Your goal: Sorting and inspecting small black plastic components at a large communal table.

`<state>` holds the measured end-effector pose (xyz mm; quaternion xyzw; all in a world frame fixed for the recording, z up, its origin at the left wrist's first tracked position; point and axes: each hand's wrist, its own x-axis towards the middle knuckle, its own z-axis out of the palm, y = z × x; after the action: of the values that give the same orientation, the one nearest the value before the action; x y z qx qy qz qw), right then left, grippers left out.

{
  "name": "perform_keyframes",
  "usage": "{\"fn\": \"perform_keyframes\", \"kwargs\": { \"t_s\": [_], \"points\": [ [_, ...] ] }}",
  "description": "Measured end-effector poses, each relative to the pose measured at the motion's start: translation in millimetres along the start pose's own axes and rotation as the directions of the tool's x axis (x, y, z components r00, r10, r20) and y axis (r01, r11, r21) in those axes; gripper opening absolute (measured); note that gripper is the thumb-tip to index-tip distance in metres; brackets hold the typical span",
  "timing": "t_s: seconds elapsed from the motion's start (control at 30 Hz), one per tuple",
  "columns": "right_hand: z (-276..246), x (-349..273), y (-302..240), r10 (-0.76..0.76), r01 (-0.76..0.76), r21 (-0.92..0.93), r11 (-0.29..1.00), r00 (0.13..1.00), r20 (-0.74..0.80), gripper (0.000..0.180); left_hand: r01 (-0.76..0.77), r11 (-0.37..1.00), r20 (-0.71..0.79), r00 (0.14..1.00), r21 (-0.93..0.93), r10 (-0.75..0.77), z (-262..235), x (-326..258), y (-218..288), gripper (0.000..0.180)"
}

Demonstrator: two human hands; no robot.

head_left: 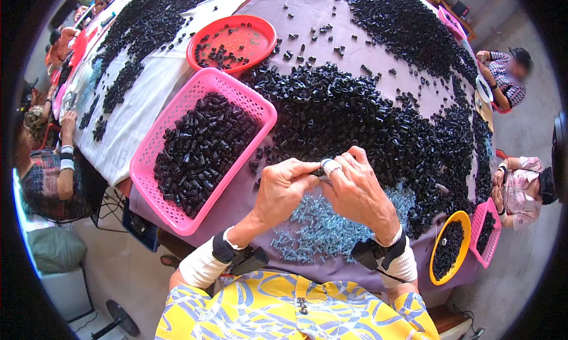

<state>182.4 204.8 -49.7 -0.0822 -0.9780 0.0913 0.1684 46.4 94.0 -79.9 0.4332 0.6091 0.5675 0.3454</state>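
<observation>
Over the near edge of the table, my left hand (283, 189) and my right hand (360, 189) meet at the fingertips. Both pinch a small black plastic piece (320, 172), mostly hidden by the fingers. White tape wraps one finger of the right hand. Just beyond them spreads a large heap of small black plastic pieces (331, 109). Below the hands lies a pile of small bluish coils that look like springs (319, 227). To the left, a pink perforated basket (147, 183) holds many more black pieces.
A red round tray (190, 49) with some black pieces sits behind the basket. At right are a yellow bowl (435, 245) and a smaller pink basket (490, 254), both with black pieces. Other people sit along the left and right sides. More black heaps lie farther back.
</observation>
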Motion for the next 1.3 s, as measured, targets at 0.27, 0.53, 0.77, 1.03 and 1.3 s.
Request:
{"fn": "perform_keyframes", "kwargs": {
  "t_s": [0.27,0.53,0.77,1.03,1.3],
  "points": [
    [15.6,7.6,-1.6,0.091,-0.112,-0.087,0.99,0.971,-0.219,0.028,0.267,0.84,0.07,0.961,-0.472,-0.267,4.9,4.9,1.0,0.024],
    [7.0,10.9,-0.6,0.115,-0.104,0.061,0.993,0.97,-0.215,0.031,0.445,0.633,0.282,0.895,-0.633,-0.347,-3.0,3.8,-4.8,0.022],
    [10.3,12.0,0.1,0.151,-0.135,0.08,0.988,0.954,-0.257,0.027,0.461,0.636,0.298,0.887,-0.619,-0.352,-2.6,5.3,-1.4,0.024],
    [10.1,11.2,0.8,0.123,-0.097,0.127,0.987,0.968,-0.219,0.026,0.451,0.529,0.328,0.891,-0.719,-0.313,-1.5,3.5,-4.2,0.019],
    [10.0,11.0,4.9,0.057,-0.022,0.16,0.987,0.974,-0.22,0.024,0.432,0.469,0.335,0.9,-0.77,-0.278,0.5,3.5,-9.7,0.017]
  ]
}}
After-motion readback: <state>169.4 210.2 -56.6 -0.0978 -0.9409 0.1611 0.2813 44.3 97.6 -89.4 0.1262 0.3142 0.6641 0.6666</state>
